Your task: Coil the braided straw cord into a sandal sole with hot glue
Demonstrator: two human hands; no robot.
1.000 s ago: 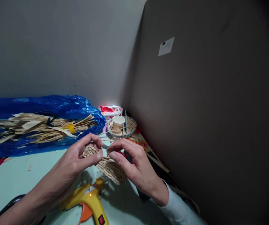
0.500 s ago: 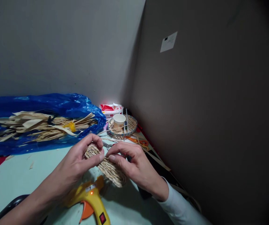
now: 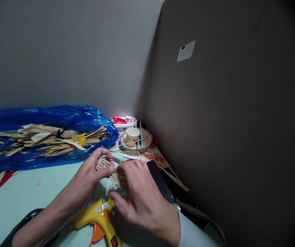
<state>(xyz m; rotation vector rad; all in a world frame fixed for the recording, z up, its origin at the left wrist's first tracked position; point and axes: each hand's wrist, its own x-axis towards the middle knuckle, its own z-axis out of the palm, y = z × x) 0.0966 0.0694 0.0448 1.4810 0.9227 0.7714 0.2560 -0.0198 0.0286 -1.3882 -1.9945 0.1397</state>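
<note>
A coiled, braided straw piece (image 3: 115,179) is held up over the table. My left hand (image 3: 95,169) pinches its far left end, thumb in front and fingers curled behind. My right hand (image 3: 144,193) lies over its other end, fingers bent around the upper edge. The right thumb is spread downward, apart from the fingers, near the glue gun's front. That hand hides much of the straw piece. Below, a yellow glue gun (image 3: 106,219) with an orange trigger and a lit red light stands on the table.
A blue plastic bag (image 3: 85,115) with straw strips (image 3: 44,133) lies at the back left. A paper cup (image 3: 132,137) stands in a woven tray (image 3: 147,139) before a red-and-white packet (image 3: 124,121). Orange-handled scissors (image 3: 159,159) and a dark flat object (image 3: 160,181) lie right.
My right hand has turned, knuckles up, over the straw piece, covering its lower right end. Its thumb has swung down off the piece. My left hand keeps its pinch.
</note>
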